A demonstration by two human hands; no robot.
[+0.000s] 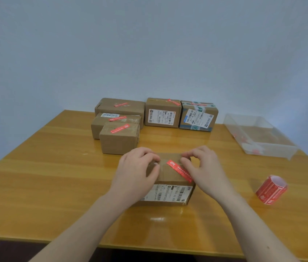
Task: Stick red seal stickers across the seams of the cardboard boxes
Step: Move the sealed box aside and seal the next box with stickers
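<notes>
A person's left hand (137, 170) and right hand (204, 167) curl over the top of a cardboard box (168, 181), gripping its sides. A red seal sticker (179, 170) lies diagonally between them. The sticker roll (271, 189) stands well right of the right hand.

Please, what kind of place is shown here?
Probably a small parcel-packing desk in a plain room: brown cardboard boxes with shipping labels stand on an orange wooden table, beside a roll of red seal stickers and a clear plastic tray.
</notes>
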